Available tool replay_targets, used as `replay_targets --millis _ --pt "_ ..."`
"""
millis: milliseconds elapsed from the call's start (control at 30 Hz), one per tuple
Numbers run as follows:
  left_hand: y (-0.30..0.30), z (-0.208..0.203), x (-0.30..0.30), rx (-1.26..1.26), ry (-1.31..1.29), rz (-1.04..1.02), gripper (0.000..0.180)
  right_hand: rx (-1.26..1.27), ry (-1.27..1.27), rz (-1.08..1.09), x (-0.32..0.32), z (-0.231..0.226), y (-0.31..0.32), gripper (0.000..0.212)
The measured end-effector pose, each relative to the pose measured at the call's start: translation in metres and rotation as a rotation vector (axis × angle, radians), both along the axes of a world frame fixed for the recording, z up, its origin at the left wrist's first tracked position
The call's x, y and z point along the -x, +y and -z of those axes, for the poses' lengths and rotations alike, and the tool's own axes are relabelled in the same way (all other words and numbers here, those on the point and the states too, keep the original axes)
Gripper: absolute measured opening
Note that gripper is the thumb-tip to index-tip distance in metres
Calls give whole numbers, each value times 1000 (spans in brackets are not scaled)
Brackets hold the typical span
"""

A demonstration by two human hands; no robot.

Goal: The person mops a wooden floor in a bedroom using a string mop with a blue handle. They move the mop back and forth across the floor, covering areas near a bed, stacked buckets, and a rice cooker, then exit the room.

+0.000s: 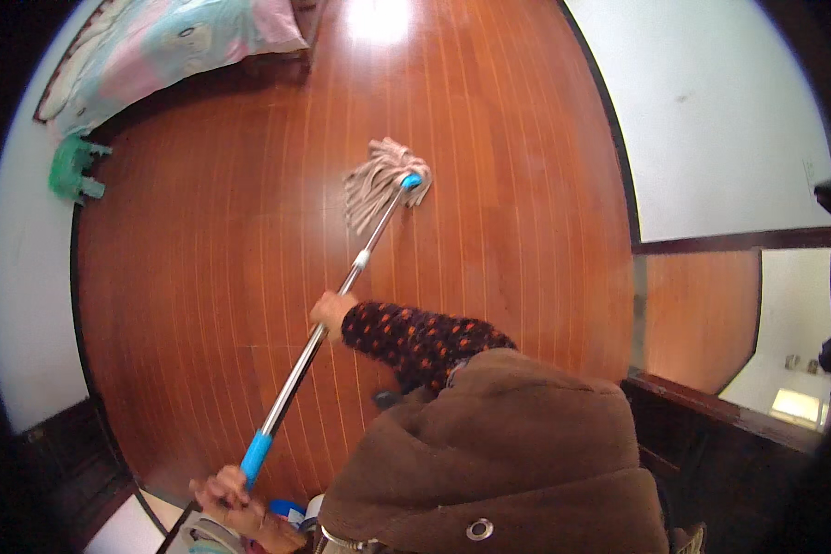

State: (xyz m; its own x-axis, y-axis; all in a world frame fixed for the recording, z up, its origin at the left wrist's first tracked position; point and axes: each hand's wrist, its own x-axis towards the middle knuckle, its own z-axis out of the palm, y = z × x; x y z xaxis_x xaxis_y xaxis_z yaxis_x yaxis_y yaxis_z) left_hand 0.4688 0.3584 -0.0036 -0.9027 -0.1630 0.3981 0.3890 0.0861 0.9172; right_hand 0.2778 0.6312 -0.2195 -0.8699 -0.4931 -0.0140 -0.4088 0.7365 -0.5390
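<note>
A string mop with a silver pole (pixel 295 371) slants across the wooden floor, its beige strands (pixel 376 183) spread flat on the boards and a blue joint at the head. My right hand (pixel 332 312), in a dark sleeve with orange dots, is wrapped round the middle of the pole, just below a white collar. Down at the lower left, my left hand (pixel 234 499) grips the upper end of the mop at its blue handle (pixel 258 454). Part of that hand's hold is hidden by its own fingers.
A bed with a pink and pale blue cover (pixel 180 46) stands at the far left. Below it, a green plastic stool (pixel 72 169) is against the left wall. A doorway (pixel 702 314) opens on the right beside a white wall (pixel 711 120). Something blue (pixel 288 510) lies near my left hand.
</note>
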Motion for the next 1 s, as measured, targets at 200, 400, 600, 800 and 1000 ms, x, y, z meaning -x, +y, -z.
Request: replay_targets --millis 200,400,600,800,1000 --pt "107 43 73 -395 -269 173 39 -58 -92 253 -11 55 135 33" --pt "96 65 119 -470 -421 407 44 -339 -370 253 -38 90 125 21" --pt "-37 -5 16 -268 -217 296 40 84 -213 13 -61 49 -24 25" --pt "-17 -82 -74 -290 -288 -405 44 83 -341 -240 -93 -27 -34 15" --pt "59 -70 -79 -206 -197 -638 37 94 -425 -223 -130 -26 73 16"
